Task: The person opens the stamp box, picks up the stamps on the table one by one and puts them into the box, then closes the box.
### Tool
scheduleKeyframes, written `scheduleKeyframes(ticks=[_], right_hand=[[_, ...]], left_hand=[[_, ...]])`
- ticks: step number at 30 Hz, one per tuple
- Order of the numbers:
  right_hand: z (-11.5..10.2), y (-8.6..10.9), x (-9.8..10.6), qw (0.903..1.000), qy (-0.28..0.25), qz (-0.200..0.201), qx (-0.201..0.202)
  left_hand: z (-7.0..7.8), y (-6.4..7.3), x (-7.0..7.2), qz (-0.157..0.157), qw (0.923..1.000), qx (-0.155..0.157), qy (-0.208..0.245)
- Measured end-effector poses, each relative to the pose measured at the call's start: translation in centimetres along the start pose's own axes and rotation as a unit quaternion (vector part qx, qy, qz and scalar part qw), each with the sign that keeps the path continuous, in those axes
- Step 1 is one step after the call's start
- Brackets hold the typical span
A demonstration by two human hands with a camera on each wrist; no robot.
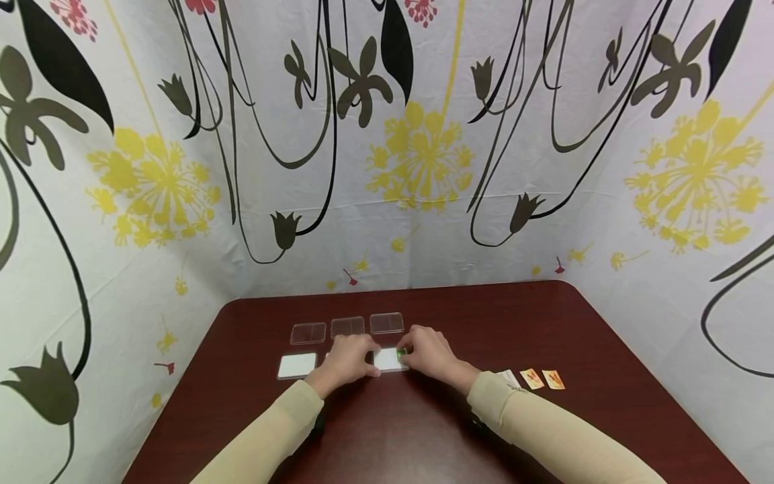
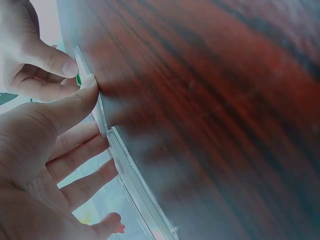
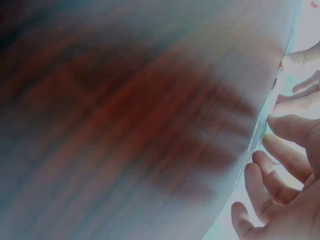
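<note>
A shallow white rectangular case (image 1: pixel 388 361) lies flat on the table between my hands. My left hand (image 1: pixel 351 356) holds its left end, the thumb (image 2: pixel 80 102) at the near edge and fingers behind. My right hand (image 1: pixel 431 351) pinches a small green piece (image 1: pixel 401 353) over the case's right end; the fingers hide most of it, so its kind is unclear. A matching white case (image 1: pixel 296 366) lies to the left, and another is mostly hidden beneath my left hand. In the left wrist view, the edge of a neighbouring case (image 2: pixel 142 187) sits below the fingers.
Three clear plastic lids (image 1: pixel 308 334) form a row behind the cases. At the right, small cards with orange pictures (image 1: pixel 532 379) lie beside a whitish piece (image 1: pixel 509 378) partly hidden by my sleeve. Patterned fabric (image 1: pixel 423 249) hangs behind the dark red table (image 1: pixel 484 309).
</note>
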State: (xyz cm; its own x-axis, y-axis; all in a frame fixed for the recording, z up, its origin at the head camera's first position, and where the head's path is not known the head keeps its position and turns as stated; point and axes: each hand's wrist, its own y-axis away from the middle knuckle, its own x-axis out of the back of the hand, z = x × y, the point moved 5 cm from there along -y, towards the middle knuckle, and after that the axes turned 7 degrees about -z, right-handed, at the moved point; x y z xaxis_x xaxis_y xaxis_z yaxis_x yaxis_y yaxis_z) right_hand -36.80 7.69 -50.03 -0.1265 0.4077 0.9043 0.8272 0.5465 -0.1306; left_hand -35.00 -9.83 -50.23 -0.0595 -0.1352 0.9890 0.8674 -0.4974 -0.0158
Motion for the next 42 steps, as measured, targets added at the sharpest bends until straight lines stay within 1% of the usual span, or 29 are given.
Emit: scheduleKeyframes(ticks=[4,8,13,16,19,24,31,37,39,42], right_hand=[[-0.1,0.0,0.6,0.9999,-0.004,0.012,-0.003],[0.0,-0.1,1.4,0.9997,-0.003,0.021,-0.012],[-0.1,0.2,2.2,0.9997,-0.02,0.013,-0.009],[-0.1,0.6,2.5,0.9994,-0.034,0.006,-0.003],[-0.1,1.1,2.7,0.9993,-0.036,0.004,0.003],[0.1,2.2,3.5,0.9997,-0.023,0.007,0.007],[0.7,4.5,5.5,0.9995,-0.026,0.014,0.008],[1.7,6.3,7.2,0.9993,-0.03,0.018,-0.009],[2.2,6.9,7.4,0.9992,-0.029,0.019,-0.017],[2.8,7.8,7.5,0.9993,-0.028,0.017,-0.017]], left_hand=[[0.1,0.1,0.2,0.001,1.0,-0.002,0.001],[0.2,0.2,0.3,-0.004,1.0,0.001,0.007],[0.2,0.3,0.4,-0.008,0.9999,0.006,0.013],[0.1,0.3,0.4,-0.006,0.9999,0.007,0.009],[0.1,0.2,0.5,-0.003,1.0,0.007,0.003],[0.1,0.3,0.4,0.0,0.9999,0.006,0.014],[0.1,0.5,0.3,0.012,0.9996,0.002,0.024],[0.0,0.4,0.3,0.017,0.9995,-0.001,0.028],[0.1,0.4,0.3,0.017,0.9995,0.0,0.028],[0.0,0.4,0.3,0.017,0.9994,0.004,0.03]])
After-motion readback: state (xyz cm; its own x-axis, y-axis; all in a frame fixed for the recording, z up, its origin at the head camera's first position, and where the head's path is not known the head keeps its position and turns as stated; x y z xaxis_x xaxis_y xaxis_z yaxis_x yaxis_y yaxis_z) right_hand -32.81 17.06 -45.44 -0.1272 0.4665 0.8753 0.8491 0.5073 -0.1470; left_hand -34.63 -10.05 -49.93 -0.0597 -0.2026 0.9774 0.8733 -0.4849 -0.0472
